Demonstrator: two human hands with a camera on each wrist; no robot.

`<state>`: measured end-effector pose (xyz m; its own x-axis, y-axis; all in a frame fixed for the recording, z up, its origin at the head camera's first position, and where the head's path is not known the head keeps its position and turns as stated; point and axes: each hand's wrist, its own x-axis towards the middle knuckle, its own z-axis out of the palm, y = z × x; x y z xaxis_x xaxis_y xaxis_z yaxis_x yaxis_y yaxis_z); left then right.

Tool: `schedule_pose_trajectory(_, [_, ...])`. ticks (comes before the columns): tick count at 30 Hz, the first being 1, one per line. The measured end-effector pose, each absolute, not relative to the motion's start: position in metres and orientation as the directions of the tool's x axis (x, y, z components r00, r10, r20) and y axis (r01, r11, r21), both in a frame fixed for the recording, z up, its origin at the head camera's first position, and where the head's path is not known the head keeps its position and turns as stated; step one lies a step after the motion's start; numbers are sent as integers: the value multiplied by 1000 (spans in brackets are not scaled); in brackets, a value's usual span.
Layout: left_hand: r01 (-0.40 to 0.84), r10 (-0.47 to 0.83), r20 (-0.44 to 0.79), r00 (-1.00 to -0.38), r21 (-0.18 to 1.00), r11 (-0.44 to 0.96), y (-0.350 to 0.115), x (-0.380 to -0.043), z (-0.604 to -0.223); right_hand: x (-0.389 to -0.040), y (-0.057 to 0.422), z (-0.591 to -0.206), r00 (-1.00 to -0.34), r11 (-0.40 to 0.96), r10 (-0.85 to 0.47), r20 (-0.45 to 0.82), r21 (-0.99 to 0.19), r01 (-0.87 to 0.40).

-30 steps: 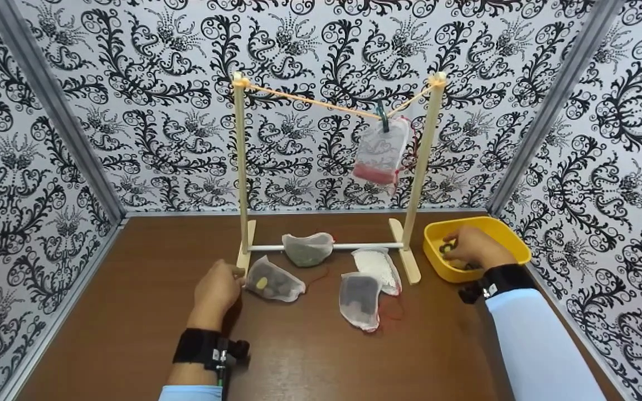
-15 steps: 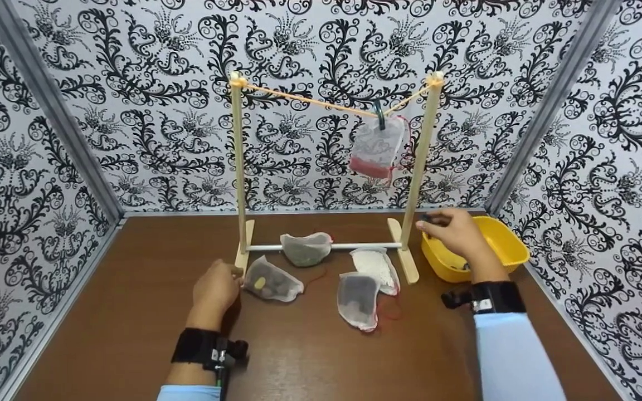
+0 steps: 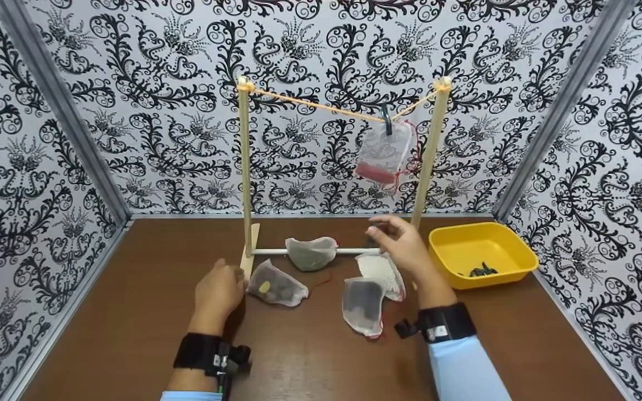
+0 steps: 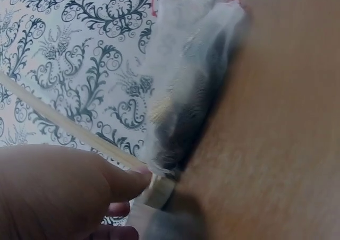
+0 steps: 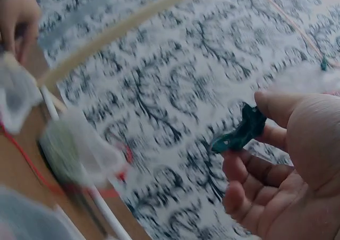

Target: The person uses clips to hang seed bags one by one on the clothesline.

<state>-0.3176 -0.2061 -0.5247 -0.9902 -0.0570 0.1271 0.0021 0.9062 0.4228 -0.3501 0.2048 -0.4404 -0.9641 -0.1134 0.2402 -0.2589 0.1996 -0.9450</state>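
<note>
My right hand (image 3: 407, 250) pinches a dark green clothespin (image 5: 241, 133) between thumb and fingertips, above the stand's white crossbar (image 3: 268, 252). At the left, my left hand (image 3: 218, 292) grips the front end of the stand's wooden foot (image 4: 159, 191), thumb on top. Beside it lies a mesh drawstring bag of stones (image 3: 282, 285). A mesh bag with green contents (image 3: 311, 255) leans on the crossbar. Nearer the right foot, a bag with white contents (image 3: 378, 270) lies partly under a greyish bag (image 3: 363, 306).
A mesh bag with red contents (image 3: 382, 156) hangs from the orange cord (image 3: 315, 104) by another clothespin (image 3: 387, 120). The yellow tub (image 3: 482, 250) at right holds several dark clothespins (image 3: 484, 271). Patterned panels enclose the brown table (image 3: 310, 367).
My right hand has come out of the yellow tub with a clothespin and moved left, past the stand's right post. My left hand has stayed on the wooden foot.
</note>
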Motion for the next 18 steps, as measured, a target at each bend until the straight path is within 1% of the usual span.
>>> schedule_pose_trajectory(3, [29, -69, 207, -976, 435, 900, -203, -317, -516, -347, 188, -444, -953, 108, -124, 277, -951, -290])
schedule_pose_trajectory(8, [141, -22, 314, -949, 486, 862, -179, -313, -491, -336, 172, -446, -936, 53, -146, 321, -942, -331])
schedule_pose_trajectory(12, [266, 65, 367, -928, 530, 805, -154, -303, -465, -327, 161, -443, -923, 15, -180, 339, -937, -348])
schedule_pose_trajectory(15, [377, 153, 404, -902, 561, 737, -133, -295, -448, -321, 156, -441, -917, 9, -189, 352, -933, -360])
schedule_pose_trajectory(18, [456, 226, 421, -878, 595, 662, -116, -288, -434, -317, 151, -440, -905, 6, -208, 371, -925, -381])
